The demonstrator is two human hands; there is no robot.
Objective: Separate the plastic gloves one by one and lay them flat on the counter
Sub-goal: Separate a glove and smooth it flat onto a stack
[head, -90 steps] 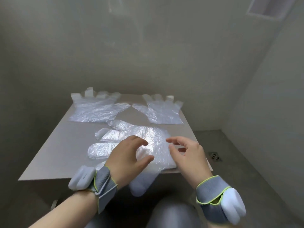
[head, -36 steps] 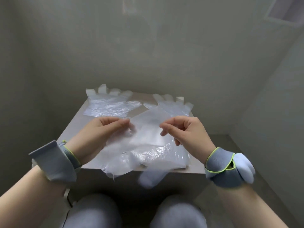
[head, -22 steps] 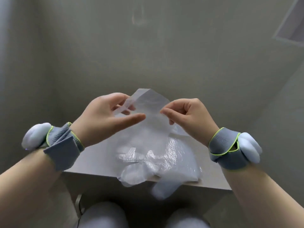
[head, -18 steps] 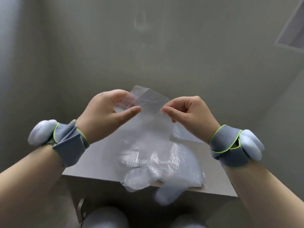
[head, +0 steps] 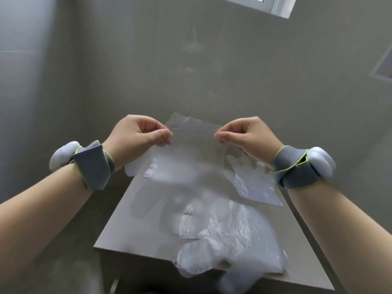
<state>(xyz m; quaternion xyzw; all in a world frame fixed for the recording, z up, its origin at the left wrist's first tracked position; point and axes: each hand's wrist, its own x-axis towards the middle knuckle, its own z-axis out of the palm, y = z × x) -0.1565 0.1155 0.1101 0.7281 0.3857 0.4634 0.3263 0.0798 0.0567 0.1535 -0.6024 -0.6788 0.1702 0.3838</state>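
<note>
Fingers of the left hand [head: 135,134] and right hand [head: 248,134] pinch narrow on the cuff of the raised glove [head: 191,162] hanging over the counter [head: 118,230], where its thin film could cling to a second layer, or brush the overhanging pile [head: 233,240] at 5 o'clock off the edge.
</note>
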